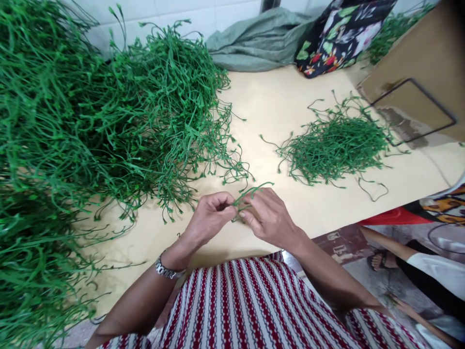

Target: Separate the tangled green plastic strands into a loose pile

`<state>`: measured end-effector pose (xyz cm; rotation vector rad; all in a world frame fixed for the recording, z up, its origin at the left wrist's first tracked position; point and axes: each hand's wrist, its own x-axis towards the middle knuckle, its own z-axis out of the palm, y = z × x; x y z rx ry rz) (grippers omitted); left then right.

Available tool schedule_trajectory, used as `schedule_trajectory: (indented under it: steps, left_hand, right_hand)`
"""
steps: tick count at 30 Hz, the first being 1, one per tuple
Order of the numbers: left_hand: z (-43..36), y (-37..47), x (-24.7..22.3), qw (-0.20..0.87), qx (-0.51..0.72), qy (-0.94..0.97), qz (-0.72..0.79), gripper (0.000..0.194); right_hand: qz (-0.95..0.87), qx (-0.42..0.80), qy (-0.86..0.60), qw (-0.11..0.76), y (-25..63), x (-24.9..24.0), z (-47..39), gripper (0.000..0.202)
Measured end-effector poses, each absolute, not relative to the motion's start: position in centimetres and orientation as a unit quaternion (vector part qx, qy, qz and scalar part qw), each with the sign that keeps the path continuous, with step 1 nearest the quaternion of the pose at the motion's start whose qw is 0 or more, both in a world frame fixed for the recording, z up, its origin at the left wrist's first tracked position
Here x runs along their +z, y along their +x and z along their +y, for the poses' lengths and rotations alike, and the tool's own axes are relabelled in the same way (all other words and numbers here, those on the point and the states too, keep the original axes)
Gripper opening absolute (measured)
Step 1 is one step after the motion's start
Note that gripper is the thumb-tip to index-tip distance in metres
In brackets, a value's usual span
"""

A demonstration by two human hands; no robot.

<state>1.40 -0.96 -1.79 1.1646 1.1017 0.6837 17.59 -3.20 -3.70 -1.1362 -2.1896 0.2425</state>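
Observation:
Thin green plastic stems (258, 187) run between my two hands above the cream table (250, 111). My left hand (211, 218) pinches their left end between thumb and forefinger. On the other side, my right hand (268, 215) has its fingers curled around the stems, its thumb close to my left fingertips. A large heap of green stems (145, 111) with small budded tips spreads over the left side. A smaller pile of similar stems (337, 145) lies to the right, beyond my right hand.
At the back lie a grey-green sack (257, 41) and a floral black bag (330, 41). A cardboard box (421, 63) with a black wire frame (412, 80) stands at the right. Another person's arm (392, 245) and sandalled foot (379, 261) show below the table's right edge.

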Motion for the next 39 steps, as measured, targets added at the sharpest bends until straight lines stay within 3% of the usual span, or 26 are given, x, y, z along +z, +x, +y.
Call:
schedule_trajectory:
  steps: [3,9,15,25,32,39]
  left_hand:
    - [-1.0,1.7,-2.0,0.68,0.31,0.447,0.491,0.013]
    - [-1.2,1.9,-2.0,0.711,0.316,0.394,0.489,0.015]
    - [-1.1,1.4,-2.1,0.695,0.298,0.46,0.466,0.017]
    - [-1.5,2.1,-2.3,0.719,0.306,0.403,0.476,0.015]
    - [-1.7,1.8,-2.4,0.617,0.304,0.57,0.45,0.018]
    - [-2.3,2.0,-2.4,0.335,0.367,0.805,0.325,0.017]
  right_hand:
    - [-0.823,0.152,-0.418,0.353,17.6,-4.0,-3.1,0.02]
    - [-0.79,0.247,-0.426,0.366,17.5,-4.4,-3.0,0.01]
    - [-0.805,0.205,-0.395,0.393,17.6,-4.5,-3.1,0.012]
    - [-0.812,0.166,-0.412,0.379,17.2,-4.7,-3.4,0.009]
    - [-0.778,0.247,-0.412,0.405,17.1,-4.7,-3.7,0.025]
    - [-0.563,0.616,-0.406,0.373,17.5,-4.0,-4.1,0.023]
